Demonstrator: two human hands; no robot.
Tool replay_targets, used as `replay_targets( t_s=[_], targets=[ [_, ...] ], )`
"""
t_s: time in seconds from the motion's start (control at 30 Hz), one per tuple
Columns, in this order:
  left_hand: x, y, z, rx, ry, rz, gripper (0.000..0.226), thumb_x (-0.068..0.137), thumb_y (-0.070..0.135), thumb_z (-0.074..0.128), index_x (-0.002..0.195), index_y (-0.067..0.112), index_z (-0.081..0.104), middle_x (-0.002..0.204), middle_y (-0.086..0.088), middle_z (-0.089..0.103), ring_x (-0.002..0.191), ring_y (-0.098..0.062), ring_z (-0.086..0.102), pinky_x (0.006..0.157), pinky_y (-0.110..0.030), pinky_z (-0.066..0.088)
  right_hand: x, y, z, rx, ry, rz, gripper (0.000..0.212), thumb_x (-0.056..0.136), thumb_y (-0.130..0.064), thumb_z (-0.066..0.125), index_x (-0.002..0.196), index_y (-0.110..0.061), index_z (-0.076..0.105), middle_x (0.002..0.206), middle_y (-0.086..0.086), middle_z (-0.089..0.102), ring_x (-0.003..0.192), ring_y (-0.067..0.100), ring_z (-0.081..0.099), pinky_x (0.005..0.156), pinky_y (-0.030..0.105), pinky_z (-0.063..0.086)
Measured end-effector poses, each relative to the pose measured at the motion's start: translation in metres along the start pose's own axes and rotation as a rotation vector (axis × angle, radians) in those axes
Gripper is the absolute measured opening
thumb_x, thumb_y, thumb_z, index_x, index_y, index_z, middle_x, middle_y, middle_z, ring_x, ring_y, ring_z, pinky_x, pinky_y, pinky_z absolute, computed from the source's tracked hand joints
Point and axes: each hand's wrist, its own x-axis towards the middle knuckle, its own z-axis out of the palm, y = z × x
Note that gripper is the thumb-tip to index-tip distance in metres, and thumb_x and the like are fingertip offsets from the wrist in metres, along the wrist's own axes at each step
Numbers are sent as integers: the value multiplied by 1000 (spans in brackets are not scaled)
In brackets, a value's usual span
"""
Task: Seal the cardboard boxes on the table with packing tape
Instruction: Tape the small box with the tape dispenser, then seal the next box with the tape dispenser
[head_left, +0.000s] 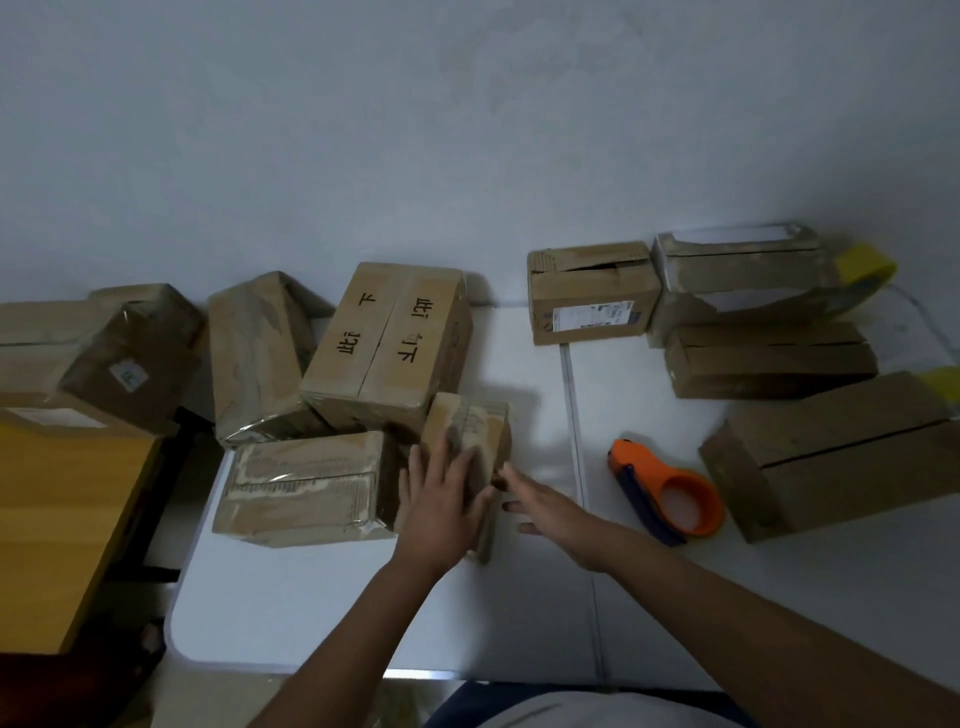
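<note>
A small taped cardboard box (478, 431) stands at the middle of the white table (322, 608). My left hand (439, 506) lies flat against its left side with fingers straight. My right hand (545, 506) is just right of the box with fingers spread, its fingertips at the box's edge. An orange tape dispenser (670, 491) lies on the table to the right, untouched. Left of the small box sit taped boxes, one low and worn (306, 486), one with black writing (395, 343). Boxes at the right include one with an open top seam (592, 291) and a long box (841, 452).
More cardboard boxes (769, 358) crowd the back right, next to a yellow tape roll (867, 265). A wrapped box (254, 353) and others (130, 358) pile at the back left. A wooden board (62, 530) sits beyond the table's left edge. The wall rises behind.
</note>
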Motion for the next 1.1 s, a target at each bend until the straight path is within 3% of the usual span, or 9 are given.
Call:
replay_targets(
  t_s=[0.1, 0.17, 0.33, 0.43, 0.5, 0.6, 0.77, 0.93, 1.1],
  targets=[
    [1, 4, -1, 55, 67, 112, 71, 91, 62, 25, 154, 30, 25, 166, 3, 0, 152, -25, -10, 122, -47, 0, 2, 6, 0, -72, -30, -7, 57, 98, -61, 25, 144, -30, 41, 131, -12, 48, 126, 11, 48, 104, 28, 41],
    [6, 3, 3, 97, 24, 135, 66, 97, 51, 33, 156, 28, 19, 165, 3, -3, 152, -26, -10, 122, -51, 3, 2, 15, -11, -139, 58, -26, 53, 97, -60, 31, 136, -31, 50, 131, -12, 53, 122, 10, 51, 105, 31, 41],
    [8, 5, 6, 59, 33, 144, 68, 96, 25, 49, 156, 26, 18, 165, 5, -3, 152, -22, -8, 122, -51, 3, -17, 47, -70, -454, 696, -206, 19, 94, -18, 59, 109, -8, 63, 103, 4, 61, 92, 18, 56, 77, 26, 39],
    [9, 9, 7, 68, 35, 193, 69, 92, 24, 50, 155, 25, 22, 165, 5, 0, 152, -20, -7, 123, -48, 3, -26, 70, -106, -575, 907, -55, 33, 84, -39, 66, 83, -7, 59, 85, 7, 57, 78, 25, 54, 67, 30, 39],
    [10, 11, 7, 58, 49, 234, 67, 90, 24, 51, 152, 23, 27, 165, 1, 8, 152, -23, -2, 122, -48, 5, -30, 81, -117, -520, 865, -29, 40, 79, -51, 63, 65, -15, 49, 66, 4, 54, 61, 20, 51, 54, 27, 36],
    [13, 17, 5, 33, 72, 279, 63, 92, 21, 51, 151, 23, 28, 164, 0, 12, 151, -20, 0, 122, -44, 3, -33, 93, -119, -635, 703, -11, 36, 90, -26, 66, 69, -17, 38, 65, -2, 41, 57, 8, 39, 50, 22, 24],
    [25, 40, -5, -5, 72, 317, 62, 97, 15, 49, 153, 27, 26, 164, 7, 2, 150, -13, -9, 122, -38, -3, -37, 84, -126, -828, 739, 79, 15, 101, -25, 46, 91, -14, 44, 87, 3, 57, 76, 17, 55, 65, 31, 45],
    [57, 78, 5, -55, 43, 328, 60, 94, 16, 55, 148, 28, 35, 164, 7, 7, 152, -16, 3, 120, -43, 12, -65, 31, -152, -451, 773, -62, 22, 104, -21, 34, 100, -10, 53, 87, 6, 58, 72, 12, 54, 58, 24, 38],
    [98, 118, 17, -86, -13, 384, 58, 92, 16, 60, 146, 24, 40, 163, 0, 19, 149, -23, 21, 116, -47, 28, -82, -23, -198, -10, 806, -61, 27, 105, -25, 31, 115, -11, 52, 109, 8, 55, 101, 22, 51, 89, 38, 42]
  ],
)
